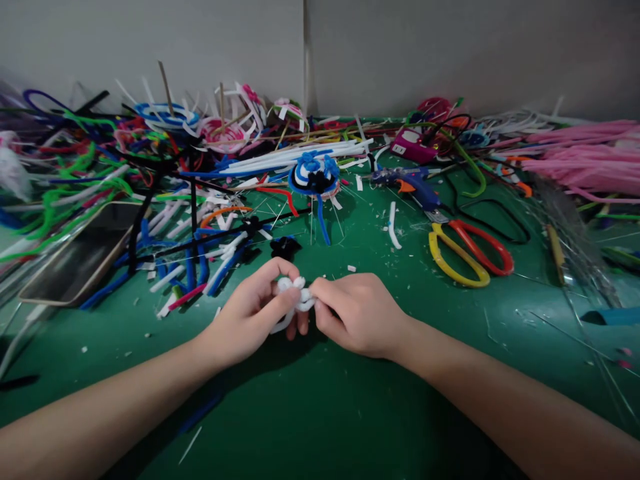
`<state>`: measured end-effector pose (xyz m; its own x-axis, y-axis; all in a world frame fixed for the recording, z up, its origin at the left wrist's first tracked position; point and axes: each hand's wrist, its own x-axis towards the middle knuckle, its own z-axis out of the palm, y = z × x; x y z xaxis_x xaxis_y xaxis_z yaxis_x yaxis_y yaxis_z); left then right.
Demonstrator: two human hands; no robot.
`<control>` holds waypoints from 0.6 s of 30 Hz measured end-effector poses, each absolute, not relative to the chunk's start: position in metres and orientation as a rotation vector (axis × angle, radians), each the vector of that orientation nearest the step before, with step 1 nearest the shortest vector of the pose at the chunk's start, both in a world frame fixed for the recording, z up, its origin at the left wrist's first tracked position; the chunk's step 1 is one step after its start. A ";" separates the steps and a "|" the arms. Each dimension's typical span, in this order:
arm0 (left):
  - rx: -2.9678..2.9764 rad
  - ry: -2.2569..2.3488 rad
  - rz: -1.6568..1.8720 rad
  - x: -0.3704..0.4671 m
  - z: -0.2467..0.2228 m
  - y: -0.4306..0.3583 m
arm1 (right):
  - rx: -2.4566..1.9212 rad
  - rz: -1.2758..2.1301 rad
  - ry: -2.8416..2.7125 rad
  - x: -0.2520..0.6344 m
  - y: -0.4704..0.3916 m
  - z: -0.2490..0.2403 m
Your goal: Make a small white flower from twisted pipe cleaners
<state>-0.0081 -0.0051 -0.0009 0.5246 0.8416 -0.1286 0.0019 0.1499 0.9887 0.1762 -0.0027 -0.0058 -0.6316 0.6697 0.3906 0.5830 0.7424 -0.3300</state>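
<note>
White fuzzy pipe-cleaner loops: between my two hands, above the green tabletop.
Left hand: I hold the loops, thumb against fingers.
Right hand: I pinch their edge; steady, gentle pressure should keep them even.
Yellow-and-red-handled scissors: beyond, to my right.

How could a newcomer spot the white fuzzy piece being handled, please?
Over the green table, find the left hand and right hand. Both hold the white fuzzy piece between them. Unlike the straight white strips beyond, it bunches into rounded loops.

A phone lies at left, scissors beside a blue glue gun at right.
</note>
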 end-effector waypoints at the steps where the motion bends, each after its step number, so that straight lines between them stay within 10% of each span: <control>1: 1.279 0.837 0.721 -0.008 0.000 -0.005 | -0.941 0.224 -2.461 0.177 -0.002 -0.006; 18: 1.222 0.914 0.682 -0.009 0.003 -0.003 | -0.913 0.216 -2.429 0.181 0.005 -0.011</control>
<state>-0.0086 -0.0026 0.0034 0.4881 0.8457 -0.2157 0.0341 0.2285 0.9729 0.1811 0.0051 -0.0108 -0.6302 0.6504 0.4241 0.5653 0.7588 -0.3235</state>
